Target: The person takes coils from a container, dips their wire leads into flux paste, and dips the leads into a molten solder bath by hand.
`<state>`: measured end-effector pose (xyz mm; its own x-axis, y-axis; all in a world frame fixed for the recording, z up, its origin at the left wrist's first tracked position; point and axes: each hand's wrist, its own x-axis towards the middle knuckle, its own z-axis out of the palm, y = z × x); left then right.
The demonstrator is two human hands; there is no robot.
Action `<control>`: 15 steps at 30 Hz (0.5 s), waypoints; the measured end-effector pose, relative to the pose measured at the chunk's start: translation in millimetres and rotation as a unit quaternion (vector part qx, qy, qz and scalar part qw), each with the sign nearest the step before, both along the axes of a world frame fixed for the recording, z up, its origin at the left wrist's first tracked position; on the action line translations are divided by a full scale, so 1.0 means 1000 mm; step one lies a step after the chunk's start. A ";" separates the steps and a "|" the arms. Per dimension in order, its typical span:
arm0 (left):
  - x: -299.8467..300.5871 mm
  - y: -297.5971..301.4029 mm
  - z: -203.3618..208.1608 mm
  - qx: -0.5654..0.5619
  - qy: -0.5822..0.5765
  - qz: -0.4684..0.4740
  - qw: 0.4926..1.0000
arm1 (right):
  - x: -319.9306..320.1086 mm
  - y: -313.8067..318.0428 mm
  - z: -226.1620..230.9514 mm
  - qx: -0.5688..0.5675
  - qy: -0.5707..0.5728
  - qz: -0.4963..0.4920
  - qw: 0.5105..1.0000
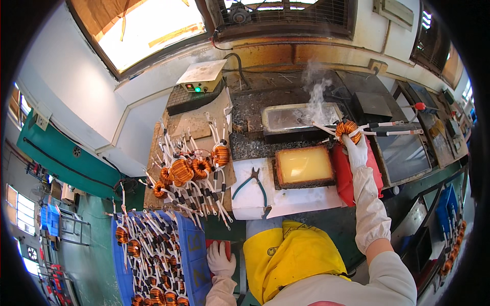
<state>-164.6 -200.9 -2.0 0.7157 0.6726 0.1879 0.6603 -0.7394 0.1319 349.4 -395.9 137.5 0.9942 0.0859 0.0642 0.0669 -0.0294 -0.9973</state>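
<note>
My right hand (356, 150), in a white glove, is closed round a copper-wound ring coil (347, 131). White-sleeved leads stick out from the coil on both sides. The left leads reach the right end of a rectangular metal pot (291, 118), where smoke rises; whether their tips touch its silvery surface I cannot tell. Below the pot sits a tray of glossy yellow material (305, 164). Low beside a blue crate, my gloved left hand (221, 259) rests on a red surface (218, 245), fingers extended, holding nothing visible.
Several coils (181, 172) with leads lie on the bench's left; more fill the blue crate (194, 255). Pliers (251, 188) lie on white paper. A red container (339, 171) stands under my right wrist. A control box (201, 76) with a green light sits at back left.
</note>
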 end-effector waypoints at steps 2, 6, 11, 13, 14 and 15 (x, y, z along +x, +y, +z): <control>0.001 -0.001 0.002 -0.019 -0.005 0.002 1.000 | -0.002 0.001 0.003 -0.015 0.005 -0.008 1.000; 0.001 -0.001 0.002 -0.018 -0.002 0.003 1.000 | -0.004 0.002 0.005 0.001 0.007 -0.019 1.000; 0.001 0.000 0.000 -0.006 -0.001 0.001 1.000 | -0.002 0.001 0.003 -0.005 0.006 -0.015 1.000; 0.001 0.000 0.000 -0.007 0.000 0.001 1.000 | 0.000 0.000 0.001 -0.001 0.005 -0.015 1.000; 0.002 0.000 0.000 -0.008 0.002 0.001 1.000 | 0.000 -0.001 0.000 0.004 0.005 -0.014 1.000; 0.001 0.000 0.000 -0.008 0.002 0.001 1.000 | 0.001 -0.001 -0.001 0.004 0.005 -0.013 1.000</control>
